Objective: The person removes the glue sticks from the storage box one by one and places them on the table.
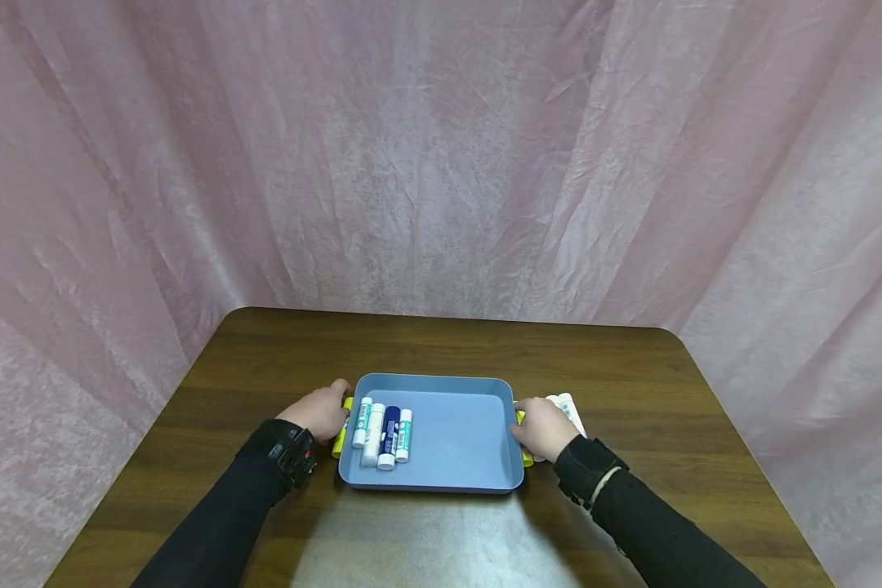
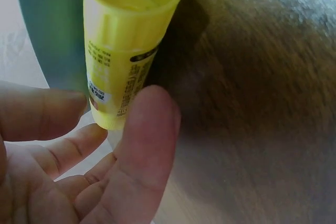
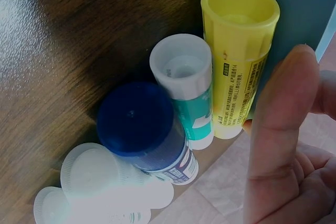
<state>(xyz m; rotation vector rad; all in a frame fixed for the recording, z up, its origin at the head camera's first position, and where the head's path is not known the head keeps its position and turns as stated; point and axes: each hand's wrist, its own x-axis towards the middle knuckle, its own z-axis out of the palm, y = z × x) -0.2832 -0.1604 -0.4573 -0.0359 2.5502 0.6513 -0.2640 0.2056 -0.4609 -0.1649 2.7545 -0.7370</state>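
Just left of the blue tray point(image 1: 456, 441) lies a yellow glue stick point(image 2: 118, 40). My left hand point(image 1: 325, 411) is at its far end, thumb point(image 2: 149, 135) and index finger extended on either side; whether they press on it cannot be told. Another yellow glue stick point(image 3: 236, 61) lies along the tray's right wall. Beside that one is my right hand point(image 1: 547, 428), its thumb point(image 3: 283, 129) straight and apart from the stick, other fingers partly hidden. Inside the tray's left part, a blue glue stick point(image 1: 389, 437) and several white or green-and-white ones lie side by side.
Right of the tray, a green-and-white glue stick point(image 3: 194, 114), a blue-capped one point(image 3: 139, 121) and white ones point(image 3: 97, 177) lie in a row, partly behind my right hand in the head view. The brown wooden table point(image 1: 441, 343) backs onto a pink curtain point(image 1: 441, 163).
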